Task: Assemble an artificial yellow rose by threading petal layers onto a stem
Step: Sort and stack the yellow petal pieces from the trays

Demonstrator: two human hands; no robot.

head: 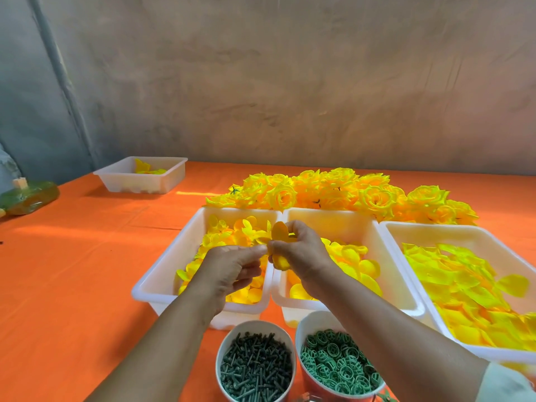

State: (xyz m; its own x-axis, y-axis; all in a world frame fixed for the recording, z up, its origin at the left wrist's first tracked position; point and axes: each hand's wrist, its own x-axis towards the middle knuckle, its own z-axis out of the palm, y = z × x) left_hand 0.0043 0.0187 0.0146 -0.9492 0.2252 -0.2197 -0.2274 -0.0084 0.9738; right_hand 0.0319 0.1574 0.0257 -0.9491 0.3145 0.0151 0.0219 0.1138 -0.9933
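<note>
petal point(280, 233), rounded yellow fabric, pinched between left hand point(229, 271) and right hand point(304, 256) above three white plastic tubs point(162, 274); two round cups point(255, 325) nearby.

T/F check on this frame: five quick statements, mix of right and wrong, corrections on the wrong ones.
1. Both the left hand and right hand hold the yellow petal layer. True.
2. The finished roses are piled nearest the camera. False: they lie behind the front bins.
3. The dark stem pins sit left of the green rings. True.
4. The far-left bin is packed full of petals. False: it holds only a few.
5. The tablecloth is blue. False: it is orange.
</note>
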